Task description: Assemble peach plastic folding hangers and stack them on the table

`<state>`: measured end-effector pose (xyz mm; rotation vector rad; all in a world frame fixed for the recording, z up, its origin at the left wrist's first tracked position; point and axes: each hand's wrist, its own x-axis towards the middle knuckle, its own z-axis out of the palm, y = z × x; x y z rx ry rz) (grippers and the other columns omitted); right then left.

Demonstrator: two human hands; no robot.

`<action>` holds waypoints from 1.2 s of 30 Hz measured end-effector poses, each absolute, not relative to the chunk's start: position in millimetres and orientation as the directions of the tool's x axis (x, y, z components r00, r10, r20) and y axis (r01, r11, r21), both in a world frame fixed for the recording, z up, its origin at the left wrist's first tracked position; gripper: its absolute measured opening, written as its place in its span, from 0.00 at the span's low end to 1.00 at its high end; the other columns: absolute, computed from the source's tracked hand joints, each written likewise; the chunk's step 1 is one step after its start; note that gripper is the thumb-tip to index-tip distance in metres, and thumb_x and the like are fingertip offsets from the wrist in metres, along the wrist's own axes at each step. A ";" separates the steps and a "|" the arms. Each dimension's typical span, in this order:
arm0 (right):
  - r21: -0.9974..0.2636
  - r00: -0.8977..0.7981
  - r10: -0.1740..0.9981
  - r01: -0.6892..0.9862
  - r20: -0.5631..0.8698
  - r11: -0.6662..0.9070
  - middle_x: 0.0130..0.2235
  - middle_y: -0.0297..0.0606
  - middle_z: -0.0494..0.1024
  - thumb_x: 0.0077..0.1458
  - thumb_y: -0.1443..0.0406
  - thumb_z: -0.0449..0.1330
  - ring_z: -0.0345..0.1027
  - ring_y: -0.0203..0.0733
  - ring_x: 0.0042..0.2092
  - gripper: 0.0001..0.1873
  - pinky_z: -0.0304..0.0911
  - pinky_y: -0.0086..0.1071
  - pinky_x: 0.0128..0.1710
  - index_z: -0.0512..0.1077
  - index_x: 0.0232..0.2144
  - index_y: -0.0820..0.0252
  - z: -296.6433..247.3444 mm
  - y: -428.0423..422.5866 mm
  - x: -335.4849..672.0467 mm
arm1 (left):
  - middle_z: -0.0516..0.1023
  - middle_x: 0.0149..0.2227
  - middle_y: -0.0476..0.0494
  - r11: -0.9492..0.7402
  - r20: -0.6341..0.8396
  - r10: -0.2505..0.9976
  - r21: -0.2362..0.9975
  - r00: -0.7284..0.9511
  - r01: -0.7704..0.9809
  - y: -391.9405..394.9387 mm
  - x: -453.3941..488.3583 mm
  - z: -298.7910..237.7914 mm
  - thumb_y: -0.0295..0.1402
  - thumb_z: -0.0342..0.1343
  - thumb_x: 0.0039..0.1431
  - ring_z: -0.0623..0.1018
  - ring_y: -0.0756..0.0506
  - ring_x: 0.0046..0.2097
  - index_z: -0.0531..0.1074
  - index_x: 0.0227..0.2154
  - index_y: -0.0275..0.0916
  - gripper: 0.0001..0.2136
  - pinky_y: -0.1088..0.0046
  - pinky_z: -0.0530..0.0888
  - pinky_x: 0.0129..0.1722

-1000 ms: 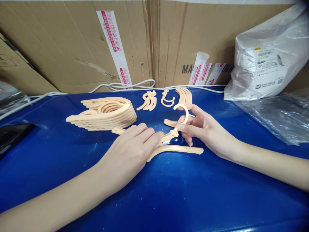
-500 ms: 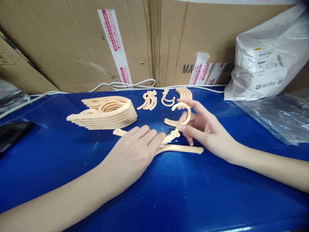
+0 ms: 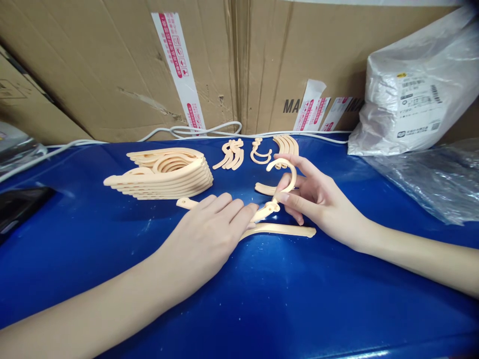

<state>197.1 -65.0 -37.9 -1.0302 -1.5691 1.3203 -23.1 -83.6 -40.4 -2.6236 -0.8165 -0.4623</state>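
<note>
My left hand (image 3: 217, 229) is wrapped round a cream plastic hanger arm (image 3: 185, 203), whose holed end sticks out to the left. Between the thumb and fingers of my right hand (image 3: 310, 194) is a cream hanger hook (image 3: 291, 174), curved upward. The hook's lower end meets the end of the arm at a round joint (image 3: 272, 206); whether it is fully seated I cannot tell. Below the joint, another long cream piece (image 3: 284, 230) lies on the table, partly hidden by my left hand. A short curved piece (image 3: 265, 189) lies behind my right fingers.
A stack of cream hangers (image 3: 160, 182) stands at the left. Loose hooks (image 3: 234, 154) and curved pieces (image 3: 286, 144) lie at the back of the blue table (image 3: 262, 299). Cardboard boxes (image 3: 123, 60), a white cable (image 3: 205, 132), a plastic-wrapped package (image 3: 404, 99) and a black phone-like object (image 3: 22, 209) surround it.
</note>
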 end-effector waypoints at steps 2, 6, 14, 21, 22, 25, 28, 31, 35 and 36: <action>-0.991 -0.331 0.940 0.070 0.086 0.116 0.33 0.30 0.68 0.55 0.65 0.63 0.60 0.30 0.22 0.30 0.57 0.29 0.19 0.58 0.57 0.52 -39.1 -64.2 197.7 | 0.75 0.31 0.41 -0.769 0.409 0.476 -0.236 0.779 0.594 -83.1 -22.7 -41.4 0.22 0.39 0.68 0.73 0.41 0.32 0.74 0.42 0.29 0.16 0.64 0.70 0.31; -0.987 -0.360 0.926 0.064 0.113 0.145 0.33 0.29 0.68 0.57 0.68 0.61 0.60 0.28 0.22 0.30 0.57 0.27 0.19 0.56 0.59 0.55 -41.4 -62.4 198.4 | 0.76 0.31 0.41 -0.760 0.424 0.482 -0.234 0.767 0.607 -83.7 -21.8 -43.2 0.23 0.40 0.68 0.74 0.41 0.32 0.74 0.41 0.29 0.16 0.64 0.70 0.32; -0.983 -0.380 0.917 0.079 0.123 0.165 0.30 0.28 0.70 0.58 0.71 0.58 0.59 0.28 0.22 0.31 0.57 0.24 0.18 0.53 0.61 0.57 -42.9 -62.7 197.2 | 0.78 0.34 0.38 -0.745 0.426 0.485 -0.257 0.764 0.616 -84.5 -23.6 -44.9 0.23 0.37 0.69 0.76 0.41 0.34 0.73 0.46 0.29 0.17 0.65 0.69 0.32; -0.984 -0.352 0.925 0.047 0.145 0.172 0.30 0.26 0.70 0.56 0.70 0.62 0.62 0.26 0.22 0.28 0.58 0.22 0.18 0.56 0.56 0.56 -43.2 -62.7 196.8 | 0.77 0.32 0.41 -0.748 0.386 0.553 -0.160 0.738 0.644 -81.9 -23.6 -40.8 0.26 0.44 0.68 0.74 0.40 0.32 0.73 0.42 0.31 0.12 0.64 0.69 0.32; -0.983 -0.350 0.925 0.047 0.151 0.178 0.30 0.26 0.71 0.56 0.70 0.62 0.62 0.27 0.22 0.28 0.59 0.22 0.18 0.56 0.56 0.56 -43.3 -62.9 196.7 | 0.77 0.32 0.41 -0.748 0.374 0.570 -0.133 0.732 0.650 -82.8 -23.5 -39.1 0.26 0.43 0.68 0.75 0.40 0.32 0.73 0.42 0.31 0.12 0.63 0.69 0.32; -0.980 -0.364 0.919 0.061 0.154 0.189 0.30 0.27 0.73 0.55 0.68 0.63 0.64 0.28 0.23 0.28 0.62 0.23 0.20 0.55 0.54 0.55 -43.5 -64.2 196.6 | 0.80 0.38 0.41 -0.743 0.355 0.619 -0.026 0.701 0.669 -87.5 -22.9 -33.9 0.27 0.43 0.68 0.77 0.41 0.36 0.72 0.46 0.32 0.13 0.64 0.71 0.35; -0.969 -0.392 0.904 0.098 0.172 0.226 0.33 0.30 0.76 0.56 0.67 0.62 0.68 0.31 0.26 0.27 0.66 0.27 0.23 0.55 0.54 0.54 -43.1 -67.0 196.6 | 0.80 0.41 0.43 -0.705 0.323 0.692 0.115 0.645 0.700 -91.9 -22.1 -29.9 0.31 0.45 0.69 0.79 0.42 0.38 0.70 0.49 0.36 0.13 0.67 0.72 0.34; -0.933 -0.413 0.882 0.167 0.229 0.320 0.35 0.31 0.78 0.57 0.66 0.62 0.72 0.35 0.31 0.26 0.67 0.29 0.27 0.57 0.54 0.52 -42.0 -71.5 196.1 | 0.81 0.39 0.47 -0.643 0.251 0.764 0.207 0.595 0.738 -93.8 -22.0 -27.1 0.36 0.44 0.70 0.80 0.43 0.37 0.73 0.46 0.41 0.13 0.69 0.72 0.33; -0.879 -0.403 0.875 0.270 0.268 0.393 0.34 0.30 0.77 0.57 0.64 0.62 0.72 0.37 0.32 0.30 0.66 0.32 0.29 0.56 0.58 0.52 -40.7 -76.6 195.2 | 0.80 0.38 0.51 -0.566 0.176 0.820 0.385 0.545 0.729 -92.8 -22.8 -22.0 0.39 0.45 0.70 0.79 0.46 0.36 0.75 0.42 0.46 0.13 0.71 0.71 0.36; -0.863 -0.391 0.878 0.302 0.276 0.405 0.33 0.29 0.77 0.57 0.64 0.63 0.71 0.37 0.32 0.33 0.66 0.32 0.30 0.54 0.60 0.53 -40.6 -76.9 195.2 | 0.80 0.38 0.52 -0.535 0.158 0.835 0.456 0.528 0.711 -92.3 -23.0 -20.2 0.40 0.47 0.69 0.78 0.47 0.36 0.75 0.40 0.46 0.12 0.73 0.71 0.35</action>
